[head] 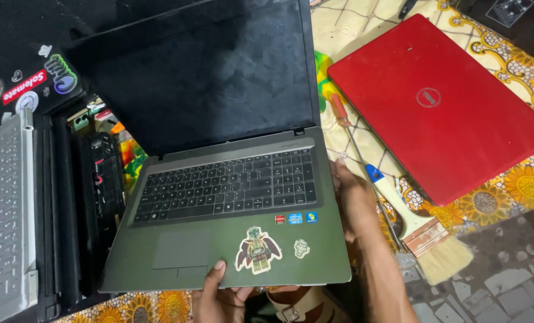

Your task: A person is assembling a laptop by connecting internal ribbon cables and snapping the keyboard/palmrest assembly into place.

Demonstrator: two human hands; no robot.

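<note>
From the head camera, an open grey laptop [231, 197] is held up over the work area, its dark screen tilted back and its keyboard facing up. The left hand [219, 293] grips the front edge from below, thumb pressed flat on the palm rest just under the touchpad, the other fingers curled out of sight beneath the case. The right hand [353, 200] clasps the right side edge near the keyboard, fingers wrapped round the rim, the forearm running down to the lower right corner of the picture. Both hands are closed on the laptop.

A cartoon figure sticker [258, 250] sits on the palm rest beside the left thumb. To the right, a closed red laptop [440, 107] lies on the flower-patterned cloth [530, 185]. Between the two laptops lie a screwdriver [350, 137] with a red handle and a paintbrush [422, 233] with pale bristles, close by the right wrist. At the left edge a silver keyboard [4, 215] shows, with a black laptop lid [22, 60] covered in stickers above it.
</note>
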